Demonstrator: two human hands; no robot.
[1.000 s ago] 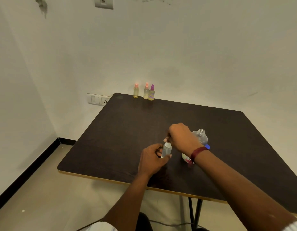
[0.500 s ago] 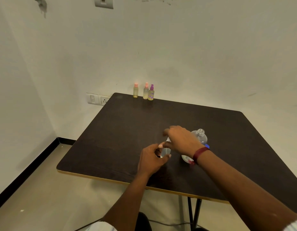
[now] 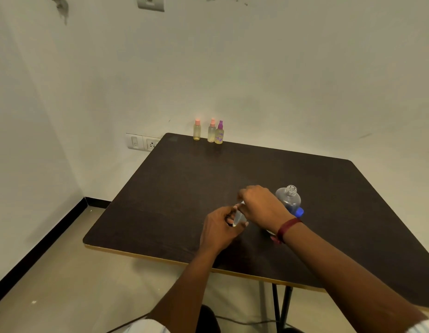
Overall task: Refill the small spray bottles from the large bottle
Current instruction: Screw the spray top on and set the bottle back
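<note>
Your left hand [image 3: 220, 224] grips the small spray bottle [image 3: 238, 218] round its body, near the middle of the worktop [image 3: 184, 188]. Your right hand [image 3: 260, 207] curls over its top, fingers pinching there; the spray head is hidden. The large bottle [image 3: 289, 197] stands uncapped just at 3 o'clock of your right hand, blue cap [image 3: 299, 211] beside it, so a careless wrist swing could tip and spill it. Three more spray bottles [image 3: 211, 133] line the far edge at 12 o'clock. Open room lies toward 9 and 12; the near edge is close at 6.
</note>
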